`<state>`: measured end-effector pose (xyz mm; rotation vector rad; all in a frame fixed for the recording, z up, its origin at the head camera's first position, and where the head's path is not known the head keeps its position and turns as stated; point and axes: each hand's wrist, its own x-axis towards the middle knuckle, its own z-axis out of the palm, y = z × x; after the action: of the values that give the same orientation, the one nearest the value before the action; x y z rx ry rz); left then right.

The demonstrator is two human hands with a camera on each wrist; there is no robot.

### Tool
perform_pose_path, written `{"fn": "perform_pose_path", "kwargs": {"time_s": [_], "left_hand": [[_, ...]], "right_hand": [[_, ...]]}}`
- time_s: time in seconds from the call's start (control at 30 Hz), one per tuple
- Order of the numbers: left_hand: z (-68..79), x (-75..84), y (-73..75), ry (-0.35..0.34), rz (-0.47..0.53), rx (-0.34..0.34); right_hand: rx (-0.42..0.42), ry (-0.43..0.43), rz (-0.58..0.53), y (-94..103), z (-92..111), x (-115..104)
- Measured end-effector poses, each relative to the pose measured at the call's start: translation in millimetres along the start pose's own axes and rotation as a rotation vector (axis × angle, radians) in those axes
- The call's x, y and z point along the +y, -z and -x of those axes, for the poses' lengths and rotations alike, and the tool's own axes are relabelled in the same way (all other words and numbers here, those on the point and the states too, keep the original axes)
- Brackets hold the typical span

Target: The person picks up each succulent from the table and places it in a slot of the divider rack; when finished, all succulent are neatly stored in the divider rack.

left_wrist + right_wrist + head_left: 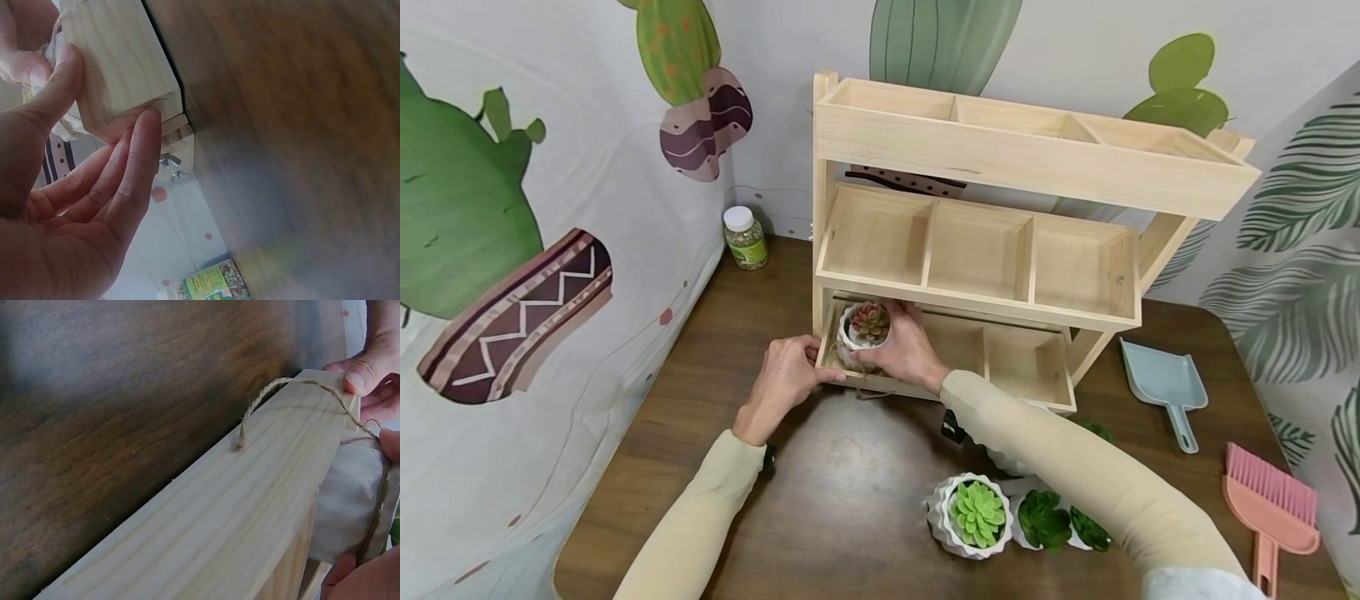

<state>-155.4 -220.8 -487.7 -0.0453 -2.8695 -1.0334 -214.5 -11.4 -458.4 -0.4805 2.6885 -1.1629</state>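
A reddish artificial succulent (868,320) in a white pot (844,337) sits in the left compartment of the bottom tier of a wooden three-tier shelf (1000,171). My right hand (908,348) grips this pot from its right side, thumb in front and fingers behind. Twine (281,381) tied round the pot hangs its loose end over the tier's front board. At the tier's left front corner, my left hand (782,379) holds the wood, its thumb on the front board (119,59) and its fingers against the side.
Several potted succulents, one a bright green plant (977,512), stand at the front right, partly behind my right forearm. A lidded jar (747,239) is at the back left. A blue dustpan (1167,383) and a pink brush (1270,504) lie at the right.
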Motion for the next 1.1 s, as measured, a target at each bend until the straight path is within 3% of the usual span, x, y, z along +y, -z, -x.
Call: {"fn": "perform_pose_path", "kwargs": {"time_s": [0.73,1.1], "left_hand": [[-0.2,0.6,0.3,0.000,-0.010,-0.001],[0.4,2.4,1.8,0.019,-0.017,-0.011]], "right_hand": [[-0.019,-0.045,0.036,-2.6,-2,-3],[-0.066,-0.073,0.036,12.7,8,-12]]}}
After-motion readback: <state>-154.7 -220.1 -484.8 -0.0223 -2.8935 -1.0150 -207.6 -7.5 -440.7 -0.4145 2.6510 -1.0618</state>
